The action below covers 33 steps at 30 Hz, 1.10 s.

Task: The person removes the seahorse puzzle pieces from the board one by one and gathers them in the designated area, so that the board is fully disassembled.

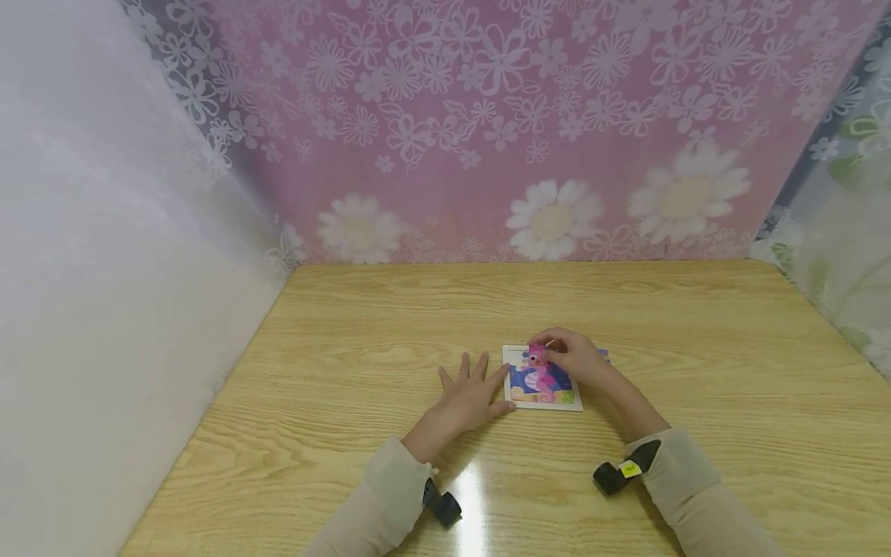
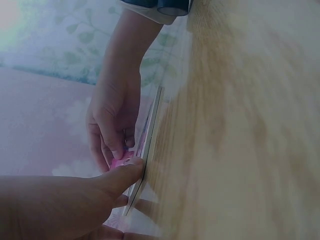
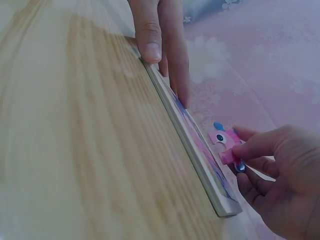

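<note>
A pink puzzle piece (image 3: 227, 145) with a printed eye sits just above the 12 o'clock part of a puzzle board (image 1: 543, 406), pinched by the right hand (image 1: 576, 360), which reaches in from 4 o'clock. At the board's 9 o'clock edge, the left hand (image 1: 473, 398) is spread wide, its thumb and index finger touching the frame. Something blue (image 1: 604, 354), perhaps another piece, shows at 2 o'clock on the table (image 1: 390, 325).
</note>
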{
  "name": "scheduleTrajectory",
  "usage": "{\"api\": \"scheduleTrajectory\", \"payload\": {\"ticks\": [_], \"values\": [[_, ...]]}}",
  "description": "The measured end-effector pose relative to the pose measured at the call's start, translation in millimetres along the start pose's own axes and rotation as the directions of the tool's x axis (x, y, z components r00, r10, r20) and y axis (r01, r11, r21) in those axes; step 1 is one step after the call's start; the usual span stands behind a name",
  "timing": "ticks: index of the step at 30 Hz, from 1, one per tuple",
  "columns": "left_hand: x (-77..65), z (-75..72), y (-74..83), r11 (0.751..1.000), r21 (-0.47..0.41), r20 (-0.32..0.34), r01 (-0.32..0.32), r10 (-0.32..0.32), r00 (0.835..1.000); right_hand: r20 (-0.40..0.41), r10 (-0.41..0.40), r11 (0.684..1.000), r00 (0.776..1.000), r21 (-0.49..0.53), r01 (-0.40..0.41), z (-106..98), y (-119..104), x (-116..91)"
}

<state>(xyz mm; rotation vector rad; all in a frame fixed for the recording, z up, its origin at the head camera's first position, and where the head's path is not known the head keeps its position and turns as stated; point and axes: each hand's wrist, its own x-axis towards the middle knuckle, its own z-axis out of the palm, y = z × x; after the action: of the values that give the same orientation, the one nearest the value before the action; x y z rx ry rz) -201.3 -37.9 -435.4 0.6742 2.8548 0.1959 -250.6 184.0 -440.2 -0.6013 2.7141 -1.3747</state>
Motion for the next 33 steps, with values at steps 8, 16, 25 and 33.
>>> {"api": "scheduleTrajectory", "payload": {"ticks": [8,16,25,33], "values": [[0.3,-0.4,0.3,1.000,-0.014,-0.001,0.007,-0.007,1.000,-0.008,0.000,1.000,1.000,-0.002,0.000,-14.8,1.2,1.6],[-0.4,-0.5,2.3,1.000,-0.011,-0.002,0.010,-0.010,1.000,-0.023,-0.039,0.999,0.999,-0.030,0.039,-38.3,5.2,-5.9],[-1.4,-1.0,2.7,1.000,-0.015,-0.012,-0.006,0.006,1.000,-0.021,-0.012,1.000,1.000,-0.014,0.012,-66.6,7.1,-21.1],[-1.5,-0.6,2.3,1.000,-0.028,-0.016,-0.010,0.010,1.000,-0.061,-0.029,0.996,0.998,-0.090,0.023,-84.6,18.2,-32.8]]}}
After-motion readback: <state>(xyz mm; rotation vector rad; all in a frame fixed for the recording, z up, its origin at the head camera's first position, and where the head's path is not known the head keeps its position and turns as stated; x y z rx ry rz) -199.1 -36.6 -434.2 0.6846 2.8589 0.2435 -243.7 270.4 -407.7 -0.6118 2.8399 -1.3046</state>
